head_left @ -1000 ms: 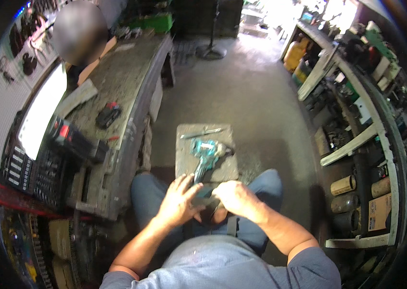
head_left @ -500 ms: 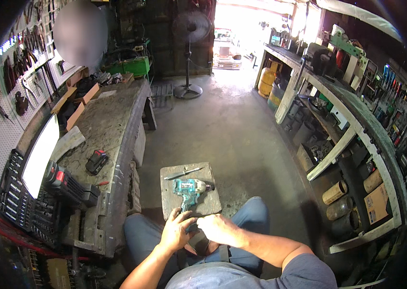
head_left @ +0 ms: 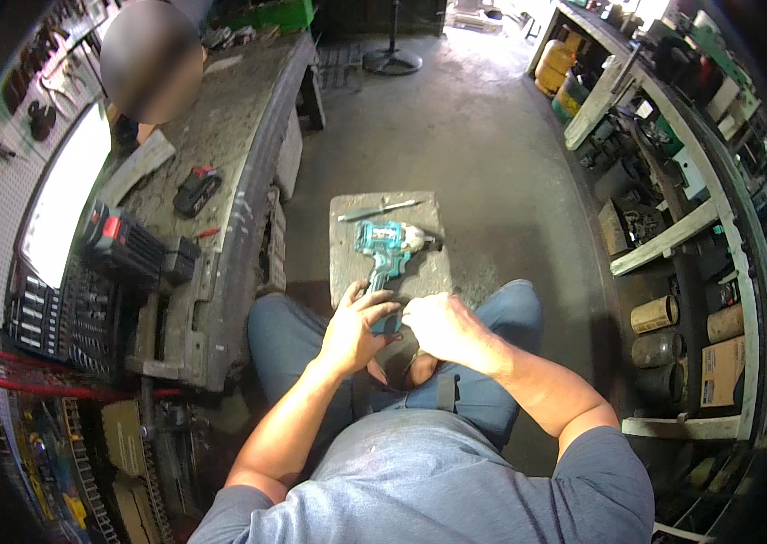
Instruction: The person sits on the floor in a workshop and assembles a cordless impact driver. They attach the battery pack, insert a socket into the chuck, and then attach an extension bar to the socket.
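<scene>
A teal cordless impact wrench (head_left: 383, 239) lies on its side on a worn square stool top (head_left: 344, 245) between my knees, its metal nose pointing right. My left hand (head_left: 354, 328) is closed around the foot of its handle. Close beside it, my right hand (head_left: 444, 326) has its fingers pinched together against that lower end. Whatever sits in the right fingers is hidden by the hand. Beyond the wrench, a slim screwdriver-like tool (head_left: 379, 210) rests near the stool's far edge.
On the left workbench (head_left: 243, 118) lie a black-and-red battery pack (head_left: 197, 190), a larger black-and-red device (head_left: 126, 240) and an open socket set (head_left: 39, 313). At right, a shelved bench (head_left: 674, 245) holds cans (head_left: 654, 314) and a cardboard box (head_left: 722, 372). A fan base (head_left: 393, 61) stands ahead.
My view has tilted downward, so the stool, wrench and hands appear higher in the picture. Both hands stay at the wrench's handle end, in nearly the same pose.
</scene>
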A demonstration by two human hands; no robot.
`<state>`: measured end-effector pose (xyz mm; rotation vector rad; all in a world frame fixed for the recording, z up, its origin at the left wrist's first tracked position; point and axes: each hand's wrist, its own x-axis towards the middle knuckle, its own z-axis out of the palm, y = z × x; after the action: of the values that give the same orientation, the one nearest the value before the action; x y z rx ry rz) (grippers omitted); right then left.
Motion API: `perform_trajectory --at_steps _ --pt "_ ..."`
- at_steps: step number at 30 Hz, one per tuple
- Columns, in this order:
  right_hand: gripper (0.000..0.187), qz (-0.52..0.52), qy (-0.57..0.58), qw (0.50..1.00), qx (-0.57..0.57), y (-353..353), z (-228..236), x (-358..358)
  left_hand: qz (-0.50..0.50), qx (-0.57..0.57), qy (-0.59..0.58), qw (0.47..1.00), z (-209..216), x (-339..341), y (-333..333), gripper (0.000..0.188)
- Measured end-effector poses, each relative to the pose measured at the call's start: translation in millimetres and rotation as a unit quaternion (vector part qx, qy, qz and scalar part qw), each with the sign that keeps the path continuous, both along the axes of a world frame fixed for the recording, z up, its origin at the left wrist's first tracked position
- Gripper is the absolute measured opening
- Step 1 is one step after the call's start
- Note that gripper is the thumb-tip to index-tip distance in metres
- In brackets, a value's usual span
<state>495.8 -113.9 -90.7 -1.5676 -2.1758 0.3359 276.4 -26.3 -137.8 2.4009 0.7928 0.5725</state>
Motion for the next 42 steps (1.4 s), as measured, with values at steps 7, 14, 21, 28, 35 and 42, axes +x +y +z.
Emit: perform_trajectory --at_steps 7,14,21,28,35,42 --pt "0.013 0.031 -0.038 0.999 0.006 -2 30 -1 0.006 -0.021 -0.013 1.000 0 0 1 0.065" --pt "0.012 -0.010 -0.108 0.994 -0.020 -2 31 -12 0.003 -0.020 -0.023 1.000 -2 -1 0 0.063" --pt "0.016 -0.097 -0.064 0.990 -0.086 -7 22 -24 0.001 -0.022 -0.017 1.000 1 0 -1 0.060" --pt "0.014 -0.104 0.180 0.978 0.020 -8 -1 -25 -0.009 -0.044 -0.041 0.998 -3 -4 5 0.057" --pt "0.014 -0.181 0.274 0.945 -0.009 -10 -19 -33 -0.011 -0.065 -0.057 0.996 -5 -5 5 0.058" --pt "0.013 -0.139 0.273 0.952 -0.026 -9 -21 -21 -0.014 -0.022 -0.069 0.997 -8 -2 7 0.058"
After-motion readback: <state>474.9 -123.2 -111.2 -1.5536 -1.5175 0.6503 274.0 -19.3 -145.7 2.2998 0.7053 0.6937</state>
